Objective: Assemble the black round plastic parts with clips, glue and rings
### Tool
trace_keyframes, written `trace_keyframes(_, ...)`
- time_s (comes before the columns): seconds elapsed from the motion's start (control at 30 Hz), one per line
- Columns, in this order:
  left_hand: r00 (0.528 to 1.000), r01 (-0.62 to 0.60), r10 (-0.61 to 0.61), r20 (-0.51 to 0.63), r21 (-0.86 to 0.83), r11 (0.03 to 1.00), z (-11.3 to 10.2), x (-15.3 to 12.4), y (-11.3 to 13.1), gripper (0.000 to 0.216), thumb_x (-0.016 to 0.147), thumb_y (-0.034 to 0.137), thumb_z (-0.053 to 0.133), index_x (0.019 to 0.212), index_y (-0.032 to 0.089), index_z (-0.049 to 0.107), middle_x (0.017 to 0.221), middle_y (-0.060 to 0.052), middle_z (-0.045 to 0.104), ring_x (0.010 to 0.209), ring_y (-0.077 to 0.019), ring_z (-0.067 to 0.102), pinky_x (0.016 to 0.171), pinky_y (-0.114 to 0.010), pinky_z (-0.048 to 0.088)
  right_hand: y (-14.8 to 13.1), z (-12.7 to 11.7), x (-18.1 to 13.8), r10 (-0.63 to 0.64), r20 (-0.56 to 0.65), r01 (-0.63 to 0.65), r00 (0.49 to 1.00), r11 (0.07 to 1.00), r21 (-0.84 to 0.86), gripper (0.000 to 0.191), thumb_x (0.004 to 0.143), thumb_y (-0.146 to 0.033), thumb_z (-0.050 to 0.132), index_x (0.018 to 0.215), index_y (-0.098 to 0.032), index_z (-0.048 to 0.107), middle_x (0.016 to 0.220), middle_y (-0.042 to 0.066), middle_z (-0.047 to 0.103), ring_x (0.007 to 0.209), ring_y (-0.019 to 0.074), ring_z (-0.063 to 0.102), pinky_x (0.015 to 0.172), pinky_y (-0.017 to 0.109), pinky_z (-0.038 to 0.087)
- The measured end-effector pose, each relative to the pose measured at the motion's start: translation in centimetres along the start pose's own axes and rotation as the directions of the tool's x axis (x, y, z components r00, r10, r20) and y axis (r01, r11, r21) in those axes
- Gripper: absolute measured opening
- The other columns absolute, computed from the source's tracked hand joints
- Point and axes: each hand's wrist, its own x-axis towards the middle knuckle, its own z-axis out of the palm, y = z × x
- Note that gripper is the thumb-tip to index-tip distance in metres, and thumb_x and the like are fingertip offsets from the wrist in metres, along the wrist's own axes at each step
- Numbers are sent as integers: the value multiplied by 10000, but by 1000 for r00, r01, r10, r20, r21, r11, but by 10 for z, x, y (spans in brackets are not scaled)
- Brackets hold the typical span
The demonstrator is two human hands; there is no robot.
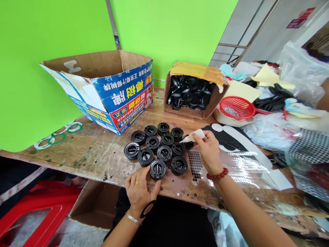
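Showing "椰树": blue carton (pixel 128 96) near black discs (pixel 164 153)

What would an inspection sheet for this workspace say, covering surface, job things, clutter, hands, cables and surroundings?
Surface: wooden table, stained and spotted.
Job things: black discs grouped near the front edge; more in an open brown box behind; white bottle, its nozzle pointing at one disc.
Clutter: plastic bags, red basket and loose paper crowd the right side.
Hands: left hand, thumb and fingers apart, at the nearest disc; right hand grips the bottle.
Cables: nothing seen.
Surroundings: green panels behind; blue box left of the discs; red seat lower left.
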Motion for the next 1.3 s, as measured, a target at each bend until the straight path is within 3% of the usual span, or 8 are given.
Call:
trace_keyframes(0.37,1000,1,-1,-2,-11,1000,0,-1,0,441,891,429,590,1193,109,568,986,-139,713,882,-265,637,885,-418,391,-4,6,3,-61,113,72,992,993,-94,307,719,-414,763,818,-218,548,736,-20,604,656,149,553,612,295,443)
trace_keyframes(0.6,1000,5,-5,0,-5,1000,0,-1,0,450,882,420,607,1231,142,545,1002,-123,716,887,-255,641,894,-406,392,-16,-7,-6,-137,138,169,981,951,-257,261,755,-384,741,809,-222,543,721,-24,582,626,146,523,600,299,422)
trace_keyframes(0.87,1000,14,-14,11,-9,1000,0,-2,0,470,864,410,630,1242,147,536,1008,-121,714,900,-264,644,898,-408,397,-30,-20,-25,-102,172,157,980,926,-344,243,769,-402,738,814,-237,566,704,-17,602,613,158,521,569,301,401)
trace_keyframes(1.1,1000,11,-11,11,-7,1000,-1,-1,1,465,864,405,627,1239,142,547,1008,-118,715,902,-262,642,890,-407,399,-33,-2,-39,-44,241,108,970,960,-258,207,777,-377,721,817,-235,575,760,4,650,663,173,572,624,318,443)
trace_keyframes(1.3,1000,-13,13,1,-7,1000,-2,1,0,449,878,402,612,1220,117,558,994,-132,717,892,-262,639,880,-407,398,-26,18,-31,-53,225,101,973,973,-208,207,773,-351,718,823,-239,551,775,-1,660,688,174,591,644,318,467)
